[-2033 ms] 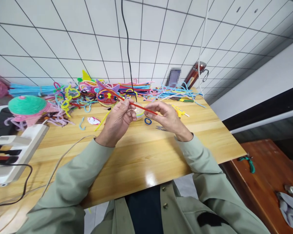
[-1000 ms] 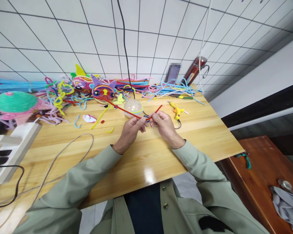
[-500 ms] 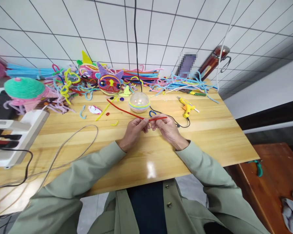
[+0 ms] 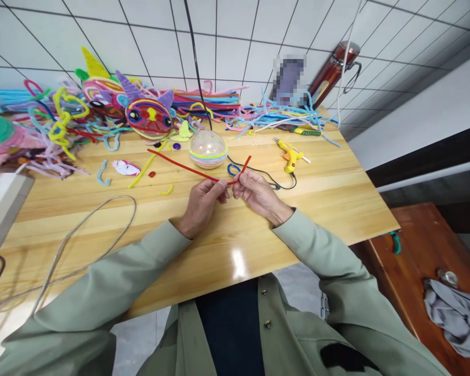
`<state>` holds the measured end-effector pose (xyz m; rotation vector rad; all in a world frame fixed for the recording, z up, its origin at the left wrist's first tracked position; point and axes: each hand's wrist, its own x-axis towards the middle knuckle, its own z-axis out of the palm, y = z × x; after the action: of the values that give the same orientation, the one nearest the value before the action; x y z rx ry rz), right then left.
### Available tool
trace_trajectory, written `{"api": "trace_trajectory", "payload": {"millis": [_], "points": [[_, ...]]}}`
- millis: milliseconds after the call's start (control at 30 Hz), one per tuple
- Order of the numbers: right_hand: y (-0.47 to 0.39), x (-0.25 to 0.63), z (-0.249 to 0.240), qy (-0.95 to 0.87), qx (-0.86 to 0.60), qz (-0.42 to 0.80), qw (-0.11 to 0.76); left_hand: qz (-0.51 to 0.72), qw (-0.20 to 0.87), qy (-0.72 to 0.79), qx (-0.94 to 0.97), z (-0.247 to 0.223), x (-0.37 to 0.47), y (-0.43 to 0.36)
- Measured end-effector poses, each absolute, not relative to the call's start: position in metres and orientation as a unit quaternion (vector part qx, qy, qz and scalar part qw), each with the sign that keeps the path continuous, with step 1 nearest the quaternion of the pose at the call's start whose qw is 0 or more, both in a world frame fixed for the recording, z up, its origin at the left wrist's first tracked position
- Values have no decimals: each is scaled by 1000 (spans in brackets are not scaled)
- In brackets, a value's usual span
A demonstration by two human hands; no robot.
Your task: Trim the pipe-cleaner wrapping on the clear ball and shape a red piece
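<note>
A red pipe cleaner (image 4: 182, 166) stretches between my two hands, its long end pointing up and left. My left hand (image 4: 203, 202) pinches it near the bend, thumb on top. The fingertips of my right hand (image 4: 257, 194) grip it close by, and its short end sticks up from them, bent upward. Just beyond my hands sits a clear round ball (image 4: 208, 149) banded with yellow, blue and pink strands. A small blue loop (image 4: 233, 169) lies on the table behind my right hand.
A yellow glue gun (image 4: 291, 156) with a black cord lies at the right. Bundles of pipe cleaners (image 4: 223, 102) and a decorated horned head (image 4: 149, 117) line the wall. A white power strip (image 4: 3, 203) and a loose cable (image 4: 66, 237) are on the left, a red-brown flask (image 4: 332, 73) at the back right.
The short end of the red pipe cleaner has gone from lying nearly flat to angled upward at my right fingers. The view has shifted, so the table's things appear further left and higher.
</note>
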<state>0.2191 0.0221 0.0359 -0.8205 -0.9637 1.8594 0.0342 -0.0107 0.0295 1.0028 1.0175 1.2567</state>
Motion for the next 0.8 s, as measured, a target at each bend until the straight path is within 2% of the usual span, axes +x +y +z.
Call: {"api": "trace_trajectory", "payload": {"millis": [267, 567, 800], "points": [[21, 219, 43, -443, -349, 736, 375, 543, 573, 398, 467, 36, 33, -13], [24, 226, 40, -429, -336, 762, 351, 548, 582, 397, 451, 32, 31, -9], [24, 226, 38, -395, -326, 781, 358, 558, 549, 405, 472, 31, 31, -10]]}}
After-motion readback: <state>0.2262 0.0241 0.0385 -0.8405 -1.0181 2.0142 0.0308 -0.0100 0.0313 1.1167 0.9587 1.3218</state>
